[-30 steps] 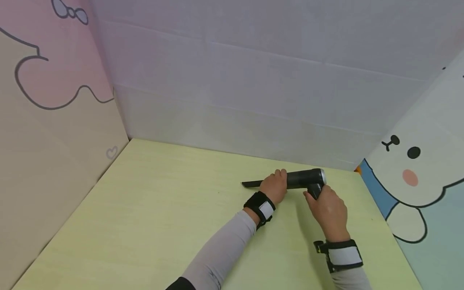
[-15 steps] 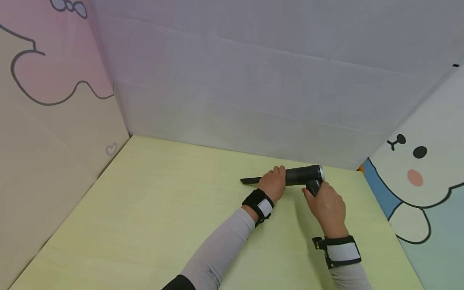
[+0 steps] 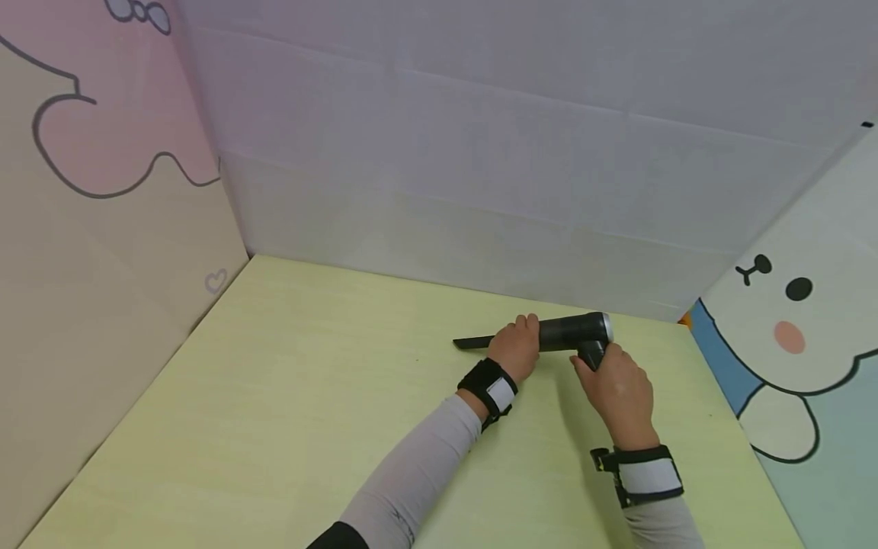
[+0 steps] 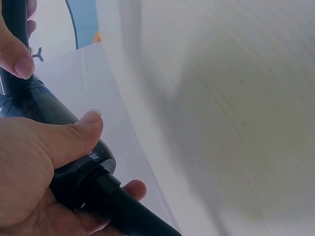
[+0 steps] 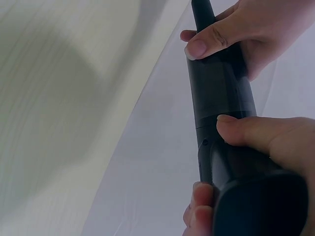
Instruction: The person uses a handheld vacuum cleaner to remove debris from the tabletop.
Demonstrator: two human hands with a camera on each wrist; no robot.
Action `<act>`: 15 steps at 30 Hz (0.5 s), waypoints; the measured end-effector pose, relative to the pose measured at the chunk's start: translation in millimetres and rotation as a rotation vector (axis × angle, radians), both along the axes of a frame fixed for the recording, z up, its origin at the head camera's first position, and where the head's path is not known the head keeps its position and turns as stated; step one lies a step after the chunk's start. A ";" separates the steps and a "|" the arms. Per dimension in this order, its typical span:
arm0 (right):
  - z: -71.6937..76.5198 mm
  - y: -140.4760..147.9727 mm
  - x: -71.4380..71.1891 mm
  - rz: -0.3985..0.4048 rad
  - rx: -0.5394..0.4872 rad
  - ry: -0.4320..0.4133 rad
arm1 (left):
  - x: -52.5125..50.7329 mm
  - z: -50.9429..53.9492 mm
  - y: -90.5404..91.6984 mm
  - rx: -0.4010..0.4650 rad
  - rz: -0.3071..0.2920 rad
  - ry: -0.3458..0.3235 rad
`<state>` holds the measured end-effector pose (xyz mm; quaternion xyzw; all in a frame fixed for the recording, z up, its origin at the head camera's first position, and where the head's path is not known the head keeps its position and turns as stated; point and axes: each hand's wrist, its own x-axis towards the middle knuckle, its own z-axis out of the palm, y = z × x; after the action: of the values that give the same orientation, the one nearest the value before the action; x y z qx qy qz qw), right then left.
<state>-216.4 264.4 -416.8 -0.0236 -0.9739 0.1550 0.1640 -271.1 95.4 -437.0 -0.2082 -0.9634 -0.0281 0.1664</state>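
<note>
A black handheld device (image 3: 568,332) with a slim flat nozzle (image 3: 472,343) and a silver-rimmed rear end is held above the table, nozzle to the left. My left hand (image 3: 514,351) grips the front of its barrel where the nozzle joins; in the left wrist view that hand's thumb lies along the barrel (image 4: 54,105). My right hand (image 3: 620,396) is wrapped round the angled handle (image 3: 591,354). In the right wrist view the right thumb rests on the body (image 5: 221,93), and the fingers curl round the handle.
The pale yellow tabletop (image 3: 288,396) lies beneath both arms, with a shadow on it. A whitish back wall (image 3: 439,168) rises behind the device. Side walls with cartoon prints stand at the left (image 3: 123,290) and right (image 3: 837,320).
The head view has shifted slightly. Both hands keep the same grip on the device, with no clear movement relative to the table.
</note>
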 end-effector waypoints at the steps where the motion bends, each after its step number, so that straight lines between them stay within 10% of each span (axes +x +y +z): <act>1: 0.0 -0.2 0.1 0.001 0.000 -0.002 | -0.1 -1.0 -0.1 0.003 0.001 0.010; 15: 3.9 -4.2 6.6 0.012 -0.022 -0.036 | 6.6 -8.0 -3.2 0.029 0.029 0.110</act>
<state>-209.8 260.2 -412.9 -0.0226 -0.9750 0.1664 0.1455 -264.5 92.2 -445.0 -0.1931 -0.9552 -0.0279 0.2225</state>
